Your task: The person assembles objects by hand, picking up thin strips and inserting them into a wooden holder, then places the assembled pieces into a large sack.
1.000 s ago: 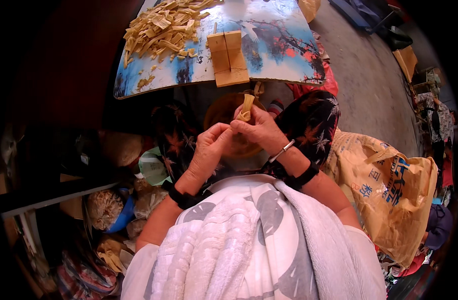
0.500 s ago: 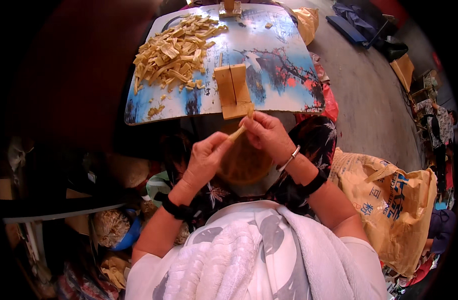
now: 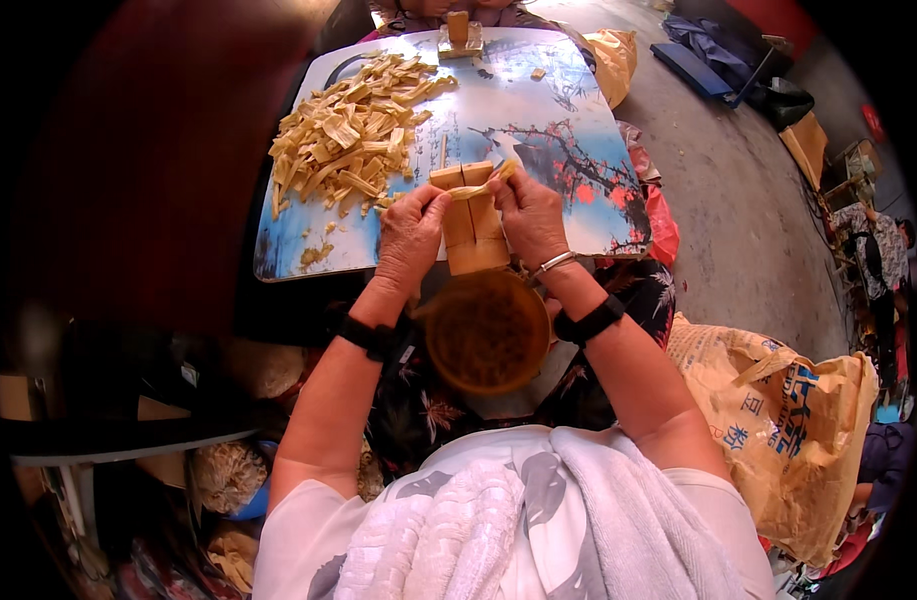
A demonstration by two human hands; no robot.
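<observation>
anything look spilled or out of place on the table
Slightly: crumbs lie scattered near the tabletop's near left corner, and one small fragment sits alone toward its far edge, both apart from the yellow strip pile. The strip between the left hand and right hand shows no obvious break.

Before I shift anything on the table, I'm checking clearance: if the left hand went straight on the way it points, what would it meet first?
Probably the slotted wooden stand, just beyond the left hand and its yellowish strip; depth is unclear, so it might pass above.
</observation>
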